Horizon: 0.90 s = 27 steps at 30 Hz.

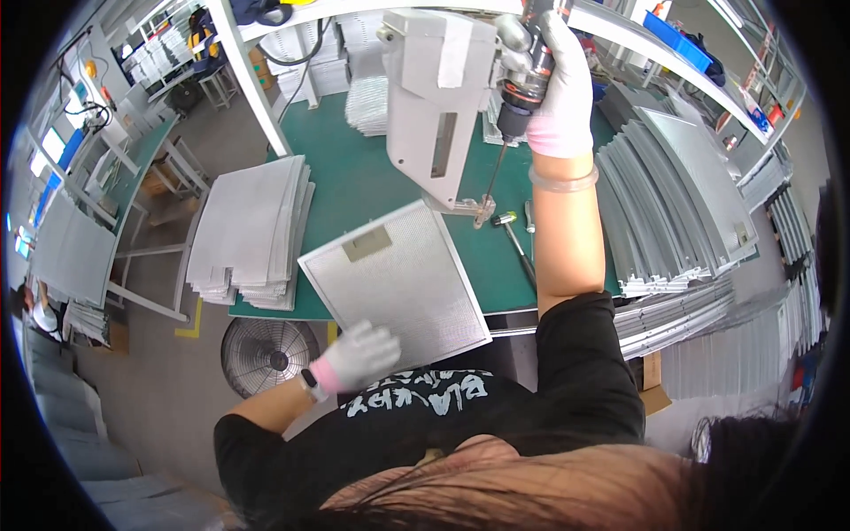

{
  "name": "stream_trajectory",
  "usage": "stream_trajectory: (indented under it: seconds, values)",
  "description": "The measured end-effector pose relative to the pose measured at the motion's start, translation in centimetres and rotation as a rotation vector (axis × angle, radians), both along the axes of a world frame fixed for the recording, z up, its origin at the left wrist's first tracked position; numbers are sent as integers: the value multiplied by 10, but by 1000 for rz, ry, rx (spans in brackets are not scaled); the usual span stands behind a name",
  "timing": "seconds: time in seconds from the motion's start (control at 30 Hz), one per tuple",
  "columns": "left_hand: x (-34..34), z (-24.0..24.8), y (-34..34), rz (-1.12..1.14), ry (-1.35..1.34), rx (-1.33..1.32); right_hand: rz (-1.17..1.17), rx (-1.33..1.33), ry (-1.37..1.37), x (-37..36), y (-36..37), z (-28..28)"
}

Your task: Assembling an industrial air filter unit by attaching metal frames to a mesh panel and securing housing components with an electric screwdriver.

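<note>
A silvery mesh filter panel point(412, 283) in a thin metal frame lies at a slant over the front edge of the green table. On its lower left side rests my left hand point(361, 356), white-gloved and a little blurred, fingers stretched out. Up high on the right, my gloved right hand point(567, 88) is wrapped round a black electric screwdriver point(524, 93). The long thin bit points down to a clear nozzle piece point(483, 211) at the foot of a grey screw-feeder housing point(421, 106). That nozzle is close to the panel's upper right corner.
Panel stacks stand on the table's left point(248, 226) and right point(664, 203). Right of the panel lie a hammer point(513, 241) and a small hand tool point(529, 215). A white shelf beam point(655, 49) crosses above, carrying a blue bin point(677, 40). A floor fan point(270, 354) stands below left.
</note>
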<state>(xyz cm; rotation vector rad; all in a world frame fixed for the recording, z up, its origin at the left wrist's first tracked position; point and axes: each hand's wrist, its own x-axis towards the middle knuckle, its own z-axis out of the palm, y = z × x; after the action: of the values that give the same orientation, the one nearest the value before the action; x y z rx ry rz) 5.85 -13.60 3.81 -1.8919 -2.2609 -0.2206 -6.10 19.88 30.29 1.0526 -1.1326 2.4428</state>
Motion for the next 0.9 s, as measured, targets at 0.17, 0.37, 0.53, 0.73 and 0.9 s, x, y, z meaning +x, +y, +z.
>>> stream_trajectory:
  seconds: [0.17, 0.37, 0.53, 0.73, 0.9]
  values:
    - [-68, 49, 58, 664, 83, 534, -157, 105, -80, 4, -17, -12]
    - [-34, 47, 108, 534, -162, 441, -87, 46, -32, 25, -34, -33]
    - [-2, 57, 103, 600, -193, 514, -236, 141, -144, 52, -55, -52]
    - [1, 64, 104, 569, -152, 583, -155, 97, -183, 61, -60, -70]
    - [5, 61, 102, 585, -149, 484, -45, 57, -183, 53, -53, -75]
